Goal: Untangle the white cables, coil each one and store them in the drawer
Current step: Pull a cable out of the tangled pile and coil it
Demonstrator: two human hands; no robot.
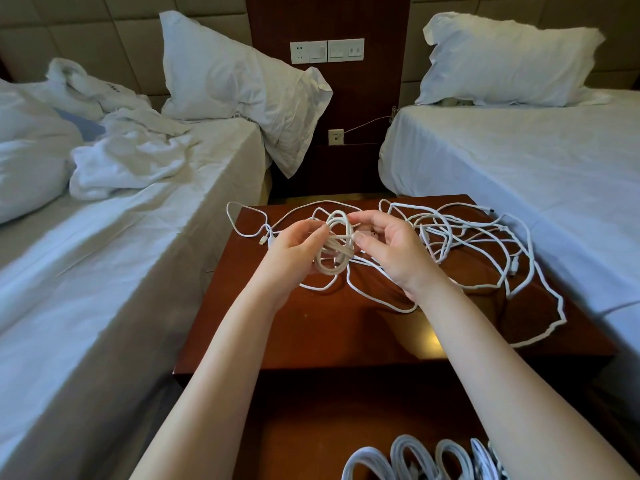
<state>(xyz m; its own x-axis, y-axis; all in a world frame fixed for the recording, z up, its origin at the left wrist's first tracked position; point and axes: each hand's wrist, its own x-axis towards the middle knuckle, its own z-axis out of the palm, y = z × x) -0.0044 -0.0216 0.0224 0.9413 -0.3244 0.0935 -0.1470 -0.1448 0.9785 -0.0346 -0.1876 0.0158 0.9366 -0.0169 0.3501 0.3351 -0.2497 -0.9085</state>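
Nearest, cut off by the lower frame edge: coiled cables [422, 459], standing side by side on a darker wooden surface [304, 427] below the front of the table [311, 334]; drawer or shelf, impossible to tell. Only their upper loops in view, count unclear.

Over the middle of the table, the left hand [294, 249] curled round a small coil [334, 247] of white cable, fingertips mostly hidden behind the loops. Just beside it, the right hand [391, 251], thumb and fingertips pinching the same coil at its top and side. Half hidden between that thumb and palm, a pale plug [366, 233], type not readable.

Spread over the right half of the table, a loose tangle [478, 244] of white cables, crossings too dense to separate one lead from another; one wide loop reaching the table's right edge. At the table's far left corner, another loop ending in an end plug [264, 240].

Left of the table, an unmade bed [104, 271]; right of it, a made bed [519, 168]. Beyond the table, wall sockets [327, 51].
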